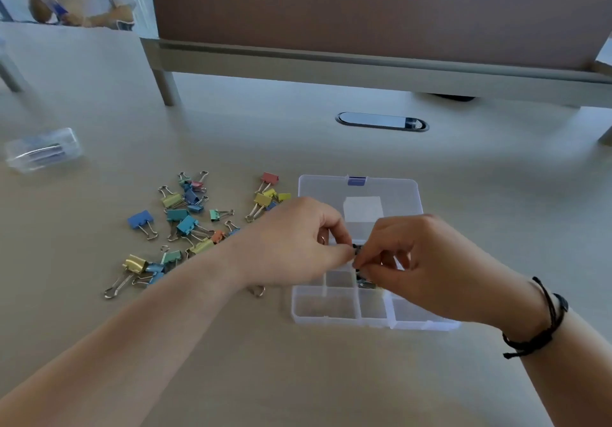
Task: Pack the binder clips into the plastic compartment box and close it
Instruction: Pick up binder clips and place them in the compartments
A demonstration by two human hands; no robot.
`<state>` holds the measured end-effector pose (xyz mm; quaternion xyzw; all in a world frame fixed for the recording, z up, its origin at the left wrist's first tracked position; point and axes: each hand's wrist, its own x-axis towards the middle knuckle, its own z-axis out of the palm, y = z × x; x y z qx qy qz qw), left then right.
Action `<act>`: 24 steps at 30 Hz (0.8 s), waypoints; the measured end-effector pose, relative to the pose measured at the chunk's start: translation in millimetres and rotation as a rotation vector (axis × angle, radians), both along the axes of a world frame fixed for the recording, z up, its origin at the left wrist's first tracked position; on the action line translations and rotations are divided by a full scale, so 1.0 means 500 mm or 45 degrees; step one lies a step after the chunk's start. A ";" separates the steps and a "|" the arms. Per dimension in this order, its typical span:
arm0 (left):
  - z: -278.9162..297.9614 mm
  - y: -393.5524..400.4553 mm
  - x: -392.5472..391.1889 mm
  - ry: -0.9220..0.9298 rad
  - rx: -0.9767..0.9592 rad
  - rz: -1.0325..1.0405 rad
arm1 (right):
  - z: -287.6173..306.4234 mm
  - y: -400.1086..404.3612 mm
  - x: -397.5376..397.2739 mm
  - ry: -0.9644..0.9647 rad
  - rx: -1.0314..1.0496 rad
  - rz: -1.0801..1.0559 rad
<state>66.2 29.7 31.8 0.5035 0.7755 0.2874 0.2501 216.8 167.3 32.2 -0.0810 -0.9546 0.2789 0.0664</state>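
I have both hands meeting over the middle of the open compartment box [334, 307], and the step in hand is seating one binder clip [357, 254] into a cell. To do this well, I would fold the clip's wire handles flat, line its body up with the cell directly beneath my fingertips, and lower it squarely so it does not straddle a divider. My left hand [294, 244] comes in from the left with the wrist roughly level, fingers curled, thumb and forefinger pinching the small dark clip. My right hand [420, 267] faces it, fingers likewise curled and pinching the same clip from the other side; a black cord bracelet [543, 324] sits on that wrist. The box lid [361, 191] lies open beyond my knuckles. The remaining loose clips [185, 224] lie scattered just left of my left hand.
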 end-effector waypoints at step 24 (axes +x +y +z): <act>-0.032 -0.274 -0.333 0.041 -0.072 0.226 | -0.027 -0.157 -0.414 -0.262 0.301 0.216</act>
